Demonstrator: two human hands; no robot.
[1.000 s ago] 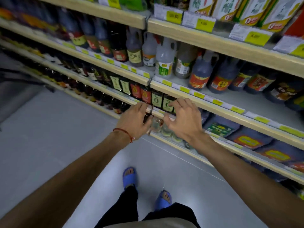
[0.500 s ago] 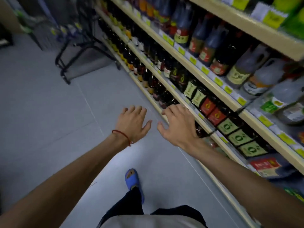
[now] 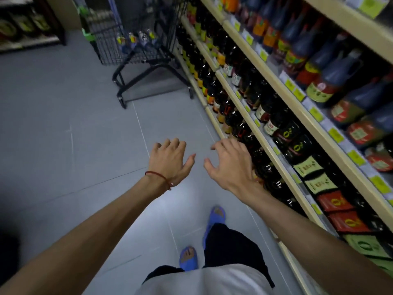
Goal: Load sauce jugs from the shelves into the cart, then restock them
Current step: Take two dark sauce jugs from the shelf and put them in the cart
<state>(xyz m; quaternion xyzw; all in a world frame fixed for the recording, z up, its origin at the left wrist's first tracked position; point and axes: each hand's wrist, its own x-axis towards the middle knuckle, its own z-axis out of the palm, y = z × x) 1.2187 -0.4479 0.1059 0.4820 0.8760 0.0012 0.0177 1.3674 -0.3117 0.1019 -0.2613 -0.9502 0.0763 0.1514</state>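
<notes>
Black wire cart (image 3: 104, 50) stands at twelve o'clock. Sauce jugs (image 3: 338, 75) line the shelves (image 3: 276, 81) from one to four o'clock. Left hand (image 3: 170, 160) and right hand (image 3: 229, 165) hover empty, fingers loosely spread.

Dark sauce jugs (image 3: 327, 81) with moulded handles and red or green labels stand upright in a row on the shelves (image 3: 263, 139) at right, and a black wire cart (image 3: 148, 50) beside the shelves' far end holds several upright bottles (image 3: 136, 38).

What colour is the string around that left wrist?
The thin string bracelet is red; head view.
</notes>
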